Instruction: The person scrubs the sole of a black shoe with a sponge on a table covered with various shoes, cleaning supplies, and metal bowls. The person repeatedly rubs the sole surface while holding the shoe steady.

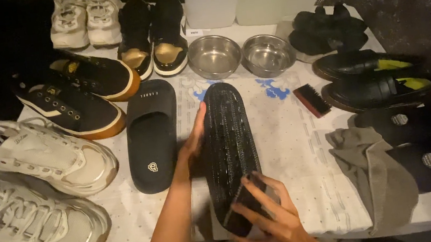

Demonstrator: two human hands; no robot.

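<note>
Head view shows a black slide sandal (227, 146) turned sole-up at the middle of the tabletop (295, 155), its ribbed, wet-looking sole facing the camera. Its long axis runs from the near edge toward the far side, leaning slightly left at the far end, where the toe stops just short of two steel bowls (214, 56).

Left hand (194, 139): lies flat against the sandal's left edge at about mid-length, fingers pointing far and partly curled around the rim. It steadies the sandal rather than enclosing it.

Right hand (273, 222): sits at the sandal's near end, closed around a small dark object (249, 190) that I judge to be a brush or scrubbing pad; it is pressed onto the sole. Its exact kind cannot be told.

Key relation: the sole extends away from the right hand along the near-to-far line, so nearly all of its length lies beyond that hand. The right hand is nearer to the heel end, the left to the middle.

Surroundings: the matching slide (152, 136) lies upright just left of the left hand, parallel to the held sandal. A wooden-backed brush (311, 100) lies to the right, apart from both hands, and a grey cloth (375, 167) lies further right. Other shoes ring the tabletop.
</note>
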